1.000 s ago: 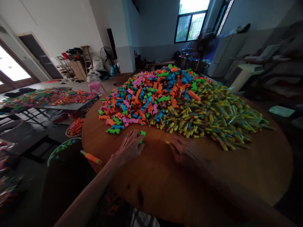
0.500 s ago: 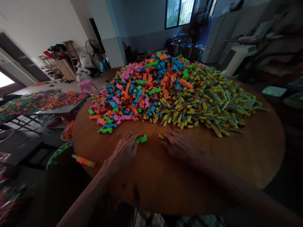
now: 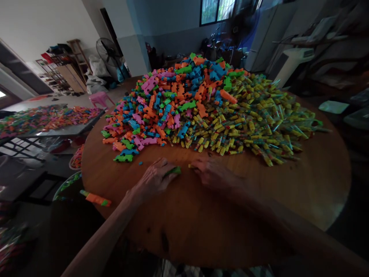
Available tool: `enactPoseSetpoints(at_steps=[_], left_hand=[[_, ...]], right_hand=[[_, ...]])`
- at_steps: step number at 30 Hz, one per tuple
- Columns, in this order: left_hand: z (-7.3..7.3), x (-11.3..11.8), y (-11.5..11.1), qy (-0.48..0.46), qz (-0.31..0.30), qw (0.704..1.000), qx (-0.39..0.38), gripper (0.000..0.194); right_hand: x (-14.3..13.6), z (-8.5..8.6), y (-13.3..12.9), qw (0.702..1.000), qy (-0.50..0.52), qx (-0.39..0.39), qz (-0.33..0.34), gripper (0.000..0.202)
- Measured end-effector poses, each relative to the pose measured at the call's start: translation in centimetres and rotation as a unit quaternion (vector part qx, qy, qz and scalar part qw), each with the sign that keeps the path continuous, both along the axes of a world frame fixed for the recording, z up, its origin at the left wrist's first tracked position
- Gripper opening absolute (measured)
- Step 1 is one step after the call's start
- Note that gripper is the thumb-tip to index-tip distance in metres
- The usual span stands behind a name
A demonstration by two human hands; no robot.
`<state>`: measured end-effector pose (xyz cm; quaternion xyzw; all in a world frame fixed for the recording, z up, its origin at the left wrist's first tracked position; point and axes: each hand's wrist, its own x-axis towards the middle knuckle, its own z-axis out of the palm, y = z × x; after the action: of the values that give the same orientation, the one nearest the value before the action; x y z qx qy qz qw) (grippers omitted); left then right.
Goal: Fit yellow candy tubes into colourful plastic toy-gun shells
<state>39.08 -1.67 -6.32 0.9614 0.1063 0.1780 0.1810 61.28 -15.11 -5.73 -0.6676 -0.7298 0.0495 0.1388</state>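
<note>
My left hand point(image 3: 157, 175) is closed around a green toy car point(image 3: 175, 170), whose front end sticks out toward the right. Facing it, my right hand point(image 3: 211, 173) pinches a small yellow-ended tube point(image 3: 190, 166); most of the tube is hidden by the fingers. A short gap separates the two pieces. Beyond my hands rises a pile of toy cars point(image 3: 150, 111) in orange, blue, pink and green. A heap of yellow tubes in clear wrap point(image 3: 256, 119) adjoins it on the right.
An orange car with a tube in its end point(image 3: 96, 199) lies at the left edge of the round wooden table point(image 3: 207, 231). A tiny blue piece point(image 3: 140, 163) sits left of my hands. Another table point(image 3: 57, 132) bears more toys. A pink stool point(image 3: 99, 99) stands behind.
My left hand has closed on the green car and tilted it up off its flat position. My right hand has shifted slightly left with the tube. The view has turned a little.
</note>
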Motion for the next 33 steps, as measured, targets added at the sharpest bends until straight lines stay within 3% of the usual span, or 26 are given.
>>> enactPoseSetpoints(at_steps=[6,17,26,33], left_hand=[[0.3,1.4,-0.2,0.006,-0.004,1.0,-0.002,0.024],[-0.6,1.9,-0.6,0.013,0.024,0.999,0.036,0.022],[-1.1,2.1,-1.0,0.01,0.038,0.996,0.078,0.024],[-1.2,2.0,-0.8,0.005,0.032,0.997,0.077,0.02]], right_hand=[[-0.3,-1.8,0.1,0.997,0.066,0.042,0.001,0.029],[-1.1,-0.9,0.7,0.997,0.065,0.041,0.004,0.022],[-0.7,-2.0,0.2,0.997,0.051,0.05,0.039,0.02],[-0.4,-1.3,0.1,0.997,0.059,0.027,0.048,0.02]])
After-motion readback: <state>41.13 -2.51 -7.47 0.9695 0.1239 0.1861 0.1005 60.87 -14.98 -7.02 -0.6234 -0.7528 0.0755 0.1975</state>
